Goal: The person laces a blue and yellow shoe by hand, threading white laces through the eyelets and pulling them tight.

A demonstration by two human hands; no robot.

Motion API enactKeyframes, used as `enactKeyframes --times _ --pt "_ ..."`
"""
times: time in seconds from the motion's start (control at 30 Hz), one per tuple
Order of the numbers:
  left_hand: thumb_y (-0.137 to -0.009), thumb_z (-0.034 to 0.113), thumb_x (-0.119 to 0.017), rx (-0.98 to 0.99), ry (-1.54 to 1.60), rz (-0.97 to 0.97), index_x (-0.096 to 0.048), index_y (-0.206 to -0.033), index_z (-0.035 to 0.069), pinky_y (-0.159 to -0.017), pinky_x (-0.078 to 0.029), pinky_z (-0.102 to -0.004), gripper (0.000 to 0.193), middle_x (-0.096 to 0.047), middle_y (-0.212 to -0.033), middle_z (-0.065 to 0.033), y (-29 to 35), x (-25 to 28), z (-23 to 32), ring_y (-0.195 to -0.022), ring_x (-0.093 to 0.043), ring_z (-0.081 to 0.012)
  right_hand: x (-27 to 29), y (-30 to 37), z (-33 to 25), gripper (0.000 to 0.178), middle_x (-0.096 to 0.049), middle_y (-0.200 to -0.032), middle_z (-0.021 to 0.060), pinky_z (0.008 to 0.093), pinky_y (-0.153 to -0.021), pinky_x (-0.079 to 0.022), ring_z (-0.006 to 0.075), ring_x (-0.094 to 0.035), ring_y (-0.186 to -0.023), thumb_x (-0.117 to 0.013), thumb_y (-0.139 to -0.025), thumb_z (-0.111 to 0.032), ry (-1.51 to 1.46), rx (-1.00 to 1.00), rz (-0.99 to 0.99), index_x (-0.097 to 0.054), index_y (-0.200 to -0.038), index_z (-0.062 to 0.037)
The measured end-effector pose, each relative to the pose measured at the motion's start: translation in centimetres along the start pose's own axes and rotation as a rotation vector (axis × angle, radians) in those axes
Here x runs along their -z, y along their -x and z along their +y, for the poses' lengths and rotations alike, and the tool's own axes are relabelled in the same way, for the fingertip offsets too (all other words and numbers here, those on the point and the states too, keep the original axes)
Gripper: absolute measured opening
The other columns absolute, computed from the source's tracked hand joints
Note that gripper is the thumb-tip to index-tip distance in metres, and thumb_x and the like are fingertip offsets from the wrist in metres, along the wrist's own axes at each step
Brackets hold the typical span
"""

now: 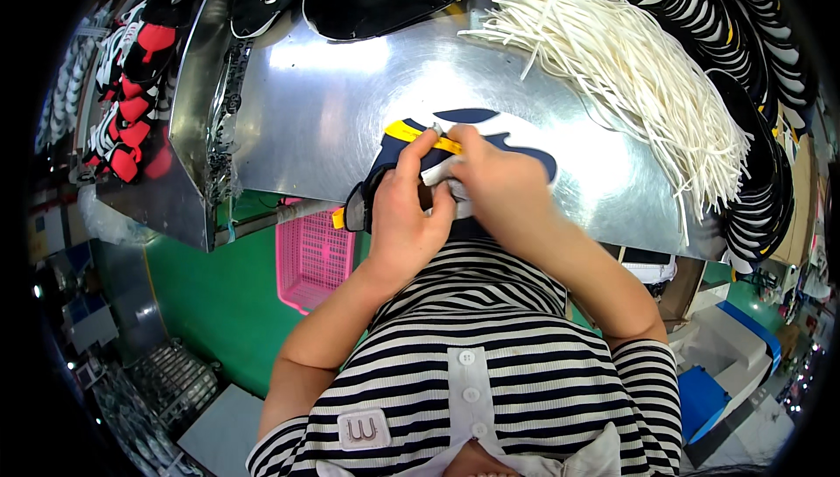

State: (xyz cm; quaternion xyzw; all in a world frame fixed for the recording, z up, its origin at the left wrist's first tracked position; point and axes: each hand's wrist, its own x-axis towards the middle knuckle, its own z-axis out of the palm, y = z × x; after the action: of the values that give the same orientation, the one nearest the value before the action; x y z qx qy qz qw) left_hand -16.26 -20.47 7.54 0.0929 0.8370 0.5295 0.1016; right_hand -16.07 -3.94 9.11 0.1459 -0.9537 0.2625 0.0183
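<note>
Navy, white and yellow shoe upper [479, 116]; silver desk [297, 118]; white laces [612, 66] far right; pink basket [313, 254] left; green floor [210, 293]; black-and-white striped shirt [525, 346] near.

A shoe upper [512, 129] lies at the near edge of a table [293, 118], with the left hand [404, 214] and right hand [500, 186] on it. Right of it, laces [626, 83] cover the table; stacked uppers [759, 219] lie beyond them. Below the table, leftward, is a basket [313, 271].
</note>
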Motion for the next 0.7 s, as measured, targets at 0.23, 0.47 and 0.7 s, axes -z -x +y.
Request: enactKeyframes --times 0.23,0.47,0.7 --pt "-0.087 -0.001 -0.066 0.118 0.281 -0.084 -0.049 -0.138 0.002 -0.076 -0.050 -0.0228 0.053 -0.068 -0.101 -0.0088 -1.5 0.7 1.0 -0.085 -0.062 -0.0085 3.1 0.8 1.9 0.020 -0.060 -0.072 0.0044 0.0261 -0.059 -0.046 0.0113 -0.055 -0.062 -0.066 -0.092 -0.010 -0.501 -0.490 0.145 -0.063 -0.110 -0.0033" --pt "-0.089 -0.005 -0.063 0.163 0.245 -0.212 -0.047 -0.138 0.000 -0.088 -0.050 -0.0266 0.051 -0.067 -0.107 -0.0090 -2.5 1.3 0.7 -0.099 -0.064 -0.0137 -1.7 1.4 4.1 0.011 -0.065 -0.076 0.0088 0.0268 -0.054 -0.047 0.0149 -0.061 -0.058 -0.069 -0.088 -0.008 -0.485 -0.257 0.334 -0.065 -0.097 -0.0027" --pt "-0.096 0.008 -0.062 0.098 0.301 -0.221 -0.039 -0.147 0.002 -0.080 -0.048 -0.0246 0.056 -0.064 -0.093 -0.0059 -2.0 1.7 1.0 -0.084 -0.060 -0.0109 -0.6 1.5 4.6 0.013 -0.063 -0.076 0.0083 0.0292 -0.054 -0.047 0.0173 -0.060 -0.059 -0.072 -0.084 -0.008 -0.492 -0.148 0.263 -0.064 -0.094 -0.0031"
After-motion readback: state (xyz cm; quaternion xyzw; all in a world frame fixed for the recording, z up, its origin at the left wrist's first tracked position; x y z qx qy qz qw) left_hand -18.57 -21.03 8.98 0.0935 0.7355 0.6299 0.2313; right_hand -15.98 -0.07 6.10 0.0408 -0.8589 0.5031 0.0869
